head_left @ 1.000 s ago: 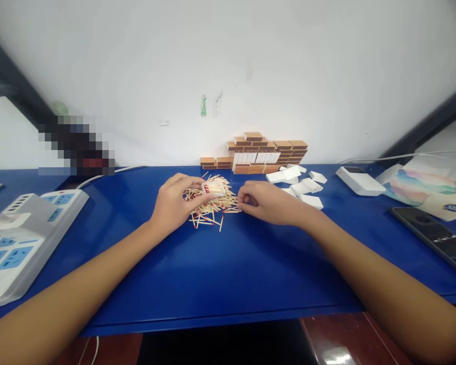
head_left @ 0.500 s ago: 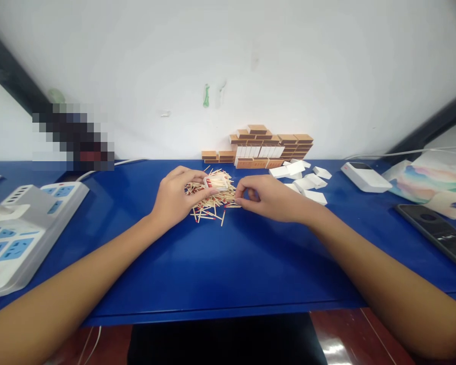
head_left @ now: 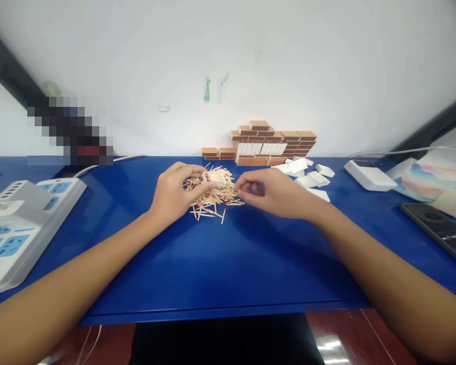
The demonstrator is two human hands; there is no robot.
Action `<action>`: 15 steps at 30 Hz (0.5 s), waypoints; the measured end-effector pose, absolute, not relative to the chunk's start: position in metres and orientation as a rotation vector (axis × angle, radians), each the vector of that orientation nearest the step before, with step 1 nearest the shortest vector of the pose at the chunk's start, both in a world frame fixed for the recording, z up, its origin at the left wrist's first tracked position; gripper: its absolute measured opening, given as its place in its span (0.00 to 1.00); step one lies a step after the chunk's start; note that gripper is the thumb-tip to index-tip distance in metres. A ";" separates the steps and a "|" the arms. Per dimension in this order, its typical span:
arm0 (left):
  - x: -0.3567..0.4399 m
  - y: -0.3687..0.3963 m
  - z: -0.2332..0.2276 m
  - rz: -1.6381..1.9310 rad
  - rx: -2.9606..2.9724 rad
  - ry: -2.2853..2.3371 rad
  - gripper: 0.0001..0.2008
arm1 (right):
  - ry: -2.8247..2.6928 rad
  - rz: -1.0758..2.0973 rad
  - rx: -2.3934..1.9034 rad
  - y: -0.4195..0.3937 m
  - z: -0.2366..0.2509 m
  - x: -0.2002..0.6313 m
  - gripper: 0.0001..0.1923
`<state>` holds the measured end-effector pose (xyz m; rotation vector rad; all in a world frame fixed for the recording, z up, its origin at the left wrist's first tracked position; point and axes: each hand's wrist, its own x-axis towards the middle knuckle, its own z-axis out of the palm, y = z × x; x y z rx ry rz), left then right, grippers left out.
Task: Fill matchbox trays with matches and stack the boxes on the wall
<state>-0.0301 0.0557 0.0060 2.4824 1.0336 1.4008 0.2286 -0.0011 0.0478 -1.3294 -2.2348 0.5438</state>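
The left hand [head_left: 172,191] gripped a small white tray [head_left: 221,185] between thumb and fingers, just above the pile of matches [head_left: 215,201]. The tray was shallow, oblong and smooth-walled, with pale sticks lying lengthwise inside and red heads grouped toward its left end. The right hand [head_left: 275,192] curved its thumb and forefinger close together at the pile's right edge; whether they pinched a match could not be told. The thin wooden sticks lay crisscrossed on the glossy blue table [head_left: 213,268]. Beyond stood stacked brown matchboxes [head_left: 259,133] with dark sides, near angular white pieces [head_left: 317,178].
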 end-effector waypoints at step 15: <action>-0.029 0.055 0.008 1.385 2.461 1.054 0.13 | -2.119 0.925 -1.462 0.003 0.043 0.227 0.07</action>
